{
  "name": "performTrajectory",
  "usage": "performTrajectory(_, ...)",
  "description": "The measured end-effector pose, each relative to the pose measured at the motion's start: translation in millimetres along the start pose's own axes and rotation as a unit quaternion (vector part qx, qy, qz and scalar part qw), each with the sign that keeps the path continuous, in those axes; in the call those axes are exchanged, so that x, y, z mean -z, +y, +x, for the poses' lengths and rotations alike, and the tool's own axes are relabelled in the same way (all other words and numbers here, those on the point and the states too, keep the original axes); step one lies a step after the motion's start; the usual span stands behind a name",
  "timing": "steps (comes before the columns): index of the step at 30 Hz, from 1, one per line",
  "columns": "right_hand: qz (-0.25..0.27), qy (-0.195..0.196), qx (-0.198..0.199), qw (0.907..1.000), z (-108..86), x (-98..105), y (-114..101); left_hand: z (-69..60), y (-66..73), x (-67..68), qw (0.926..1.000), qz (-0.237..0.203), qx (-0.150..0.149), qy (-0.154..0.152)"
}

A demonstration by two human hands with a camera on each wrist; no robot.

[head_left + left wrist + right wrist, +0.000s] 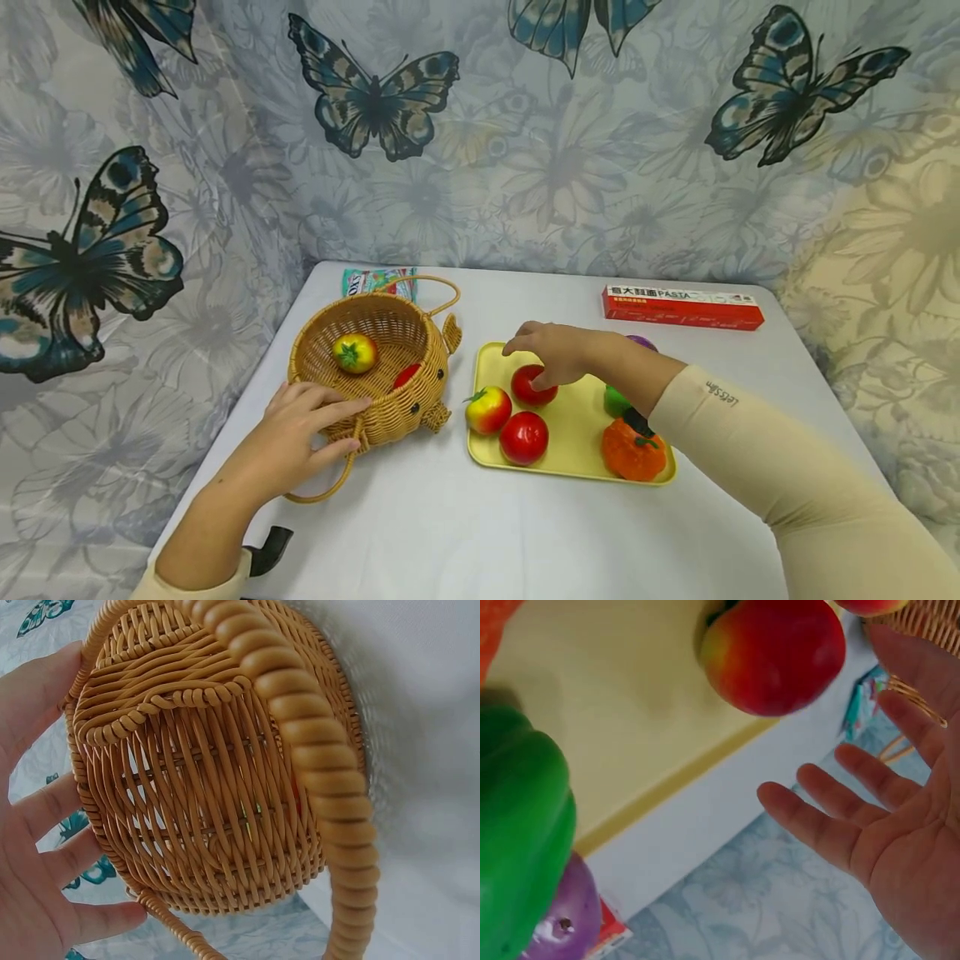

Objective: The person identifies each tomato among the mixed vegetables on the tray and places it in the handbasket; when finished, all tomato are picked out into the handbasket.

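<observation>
A tan wicker basket [390, 417] with curved handles sits on the left, holding a red-and-yellow fruit [355, 353] and a partly hidden red item [407, 376]. My left hand [311, 429] rests on its near rim; in the left wrist view the fingers [52, 806] look spread and fairly straight against the edge. Over the yellow tray [573, 417] hovers my right hand [558, 354], thumb by a red fruit [531, 387]. Its fingers [825, 832] are extended, with nothing in them. Beside that fruit lie a red-and-yellow fruit [489, 410] and a glossy red one [524, 438].
On the tray's right side are an orange pumpkin [633, 452] and a green pepper [517, 832], with a purple vegetable [566, 915] beside the pepper. A red pasta box [682, 308] lies at the back right; a teal packet [360, 281] lies behind the basket.
</observation>
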State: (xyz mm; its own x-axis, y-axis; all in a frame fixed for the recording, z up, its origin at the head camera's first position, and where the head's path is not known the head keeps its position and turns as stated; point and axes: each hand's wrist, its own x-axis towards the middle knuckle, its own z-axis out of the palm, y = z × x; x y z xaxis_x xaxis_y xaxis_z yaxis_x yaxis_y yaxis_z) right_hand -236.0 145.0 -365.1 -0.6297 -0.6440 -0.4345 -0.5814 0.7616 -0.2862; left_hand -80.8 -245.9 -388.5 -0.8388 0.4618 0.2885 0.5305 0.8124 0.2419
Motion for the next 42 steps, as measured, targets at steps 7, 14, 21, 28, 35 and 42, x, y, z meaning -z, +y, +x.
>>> performTrajectory(7, 0.035, -0.006, -0.010, 0.9993, -0.2, -19.5, 4.6, 0.0, -0.2, -0.7, 0.9998, 0.005, -0.015, 0.014)
performTrajectory(14, 0.047, -0.002, -0.011, 0.9988, 0.5, -31.6, 8.1, -0.4, -0.4, -0.9, 0.9999, 0.006, -0.009, 0.013)
performTrajectory(21, 0.051, 0.003, -0.005, 0.9987, -0.3, -37.9, 9.3, -1.2, 0.1, -0.4, 0.9999, 0.005, -0.007, 0.013)
performTrajectory(28, 0.057, 0.013, -0.013, 0.9982, 0.3, -42.0, 11.8, -1.2, 1.0, -0.5, 0.9998, 0.007, -0.010, 0.017)
performTrajectory(35, 0.062, 0.014, -0.019, 0.9978, -0.6, -41.6, 14.2, -1.3, 1.5, -0.7, 0.9998, 0.003, -0.010, 0.018)
performTrajectory(42, 0.050, 0.024, -0.025, 0.9982, -5.0, -28.5, 16.3, -1.0, 0.7, -0.9, 0.9997, 0.006, -0.012, 0.020)
